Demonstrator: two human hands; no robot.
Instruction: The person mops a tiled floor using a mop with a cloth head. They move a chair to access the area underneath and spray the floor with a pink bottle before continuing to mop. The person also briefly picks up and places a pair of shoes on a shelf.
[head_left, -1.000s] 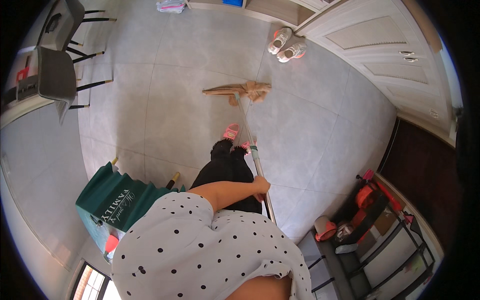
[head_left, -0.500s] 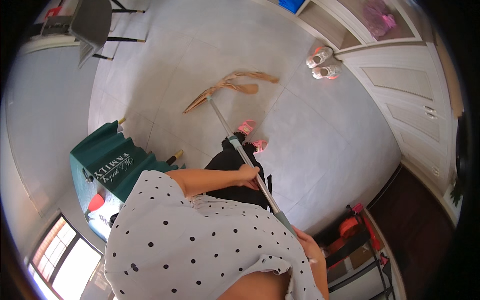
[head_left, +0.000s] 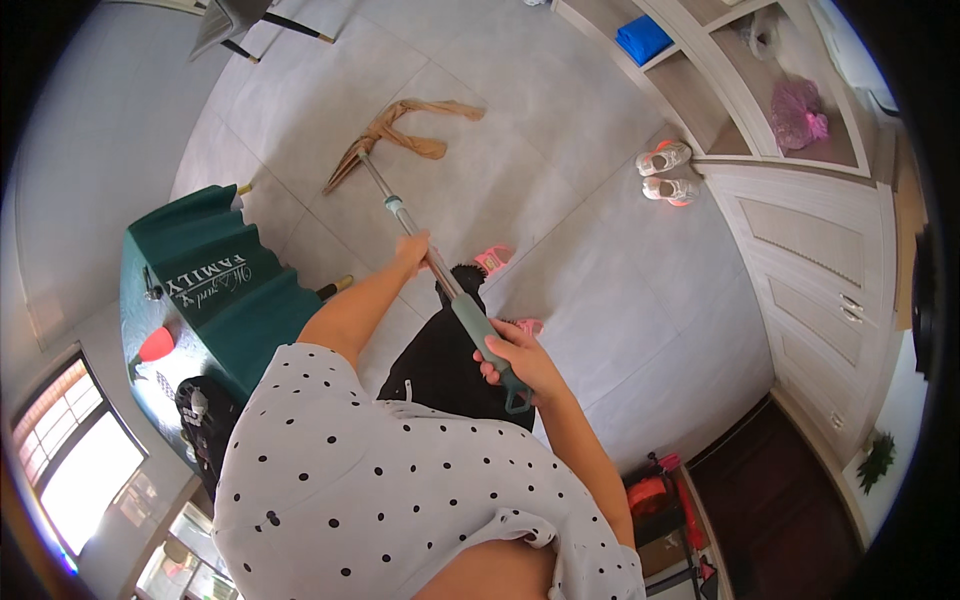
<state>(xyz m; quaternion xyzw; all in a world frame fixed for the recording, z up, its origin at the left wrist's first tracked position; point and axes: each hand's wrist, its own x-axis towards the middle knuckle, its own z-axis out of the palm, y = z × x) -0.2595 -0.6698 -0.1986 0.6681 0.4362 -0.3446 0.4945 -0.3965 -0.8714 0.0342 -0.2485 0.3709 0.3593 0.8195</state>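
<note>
Grey tiled floor [head_left: 600, 260] | left hand [head_left: 412, 250] grips mid-pole, right hand [head_left: 520, 358] wraps padded end of long mop [head_left: 420, 235] | light, stiff pole, limp cloth head.

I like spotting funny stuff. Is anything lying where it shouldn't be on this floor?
Yes. A crumpled tan cloth lies on the tiled floor at the far end of the mop pole, which both hands grip. A pair of shoes sits loose beside the shelf.
</note>
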